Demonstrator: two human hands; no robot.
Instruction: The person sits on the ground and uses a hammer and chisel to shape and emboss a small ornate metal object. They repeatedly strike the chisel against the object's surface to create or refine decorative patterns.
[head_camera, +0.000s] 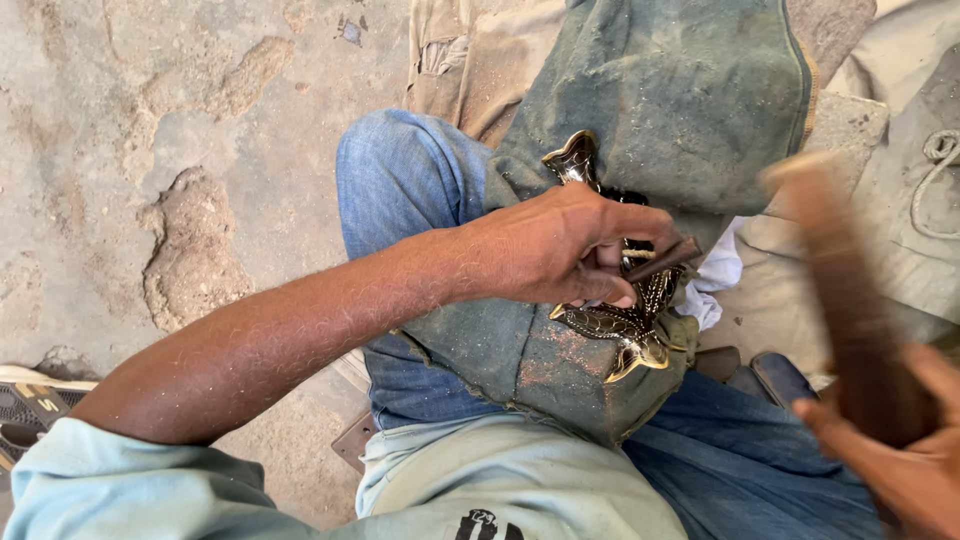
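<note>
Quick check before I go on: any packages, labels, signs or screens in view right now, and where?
No packages, signs or screens.
Shirt print: bottom centre on the pale shirt, small dark marking, cut off by the frame edge.
Sandal: far left on the ground, dark sole with pale raised lettering, partly hidden by the sleeve.

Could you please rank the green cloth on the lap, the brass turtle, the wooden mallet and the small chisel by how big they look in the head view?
1. Green cloth
2. Wooden mallet, though blurred and near the camera
3. Brass turtle, partly hidden
4. Chisel
</note>
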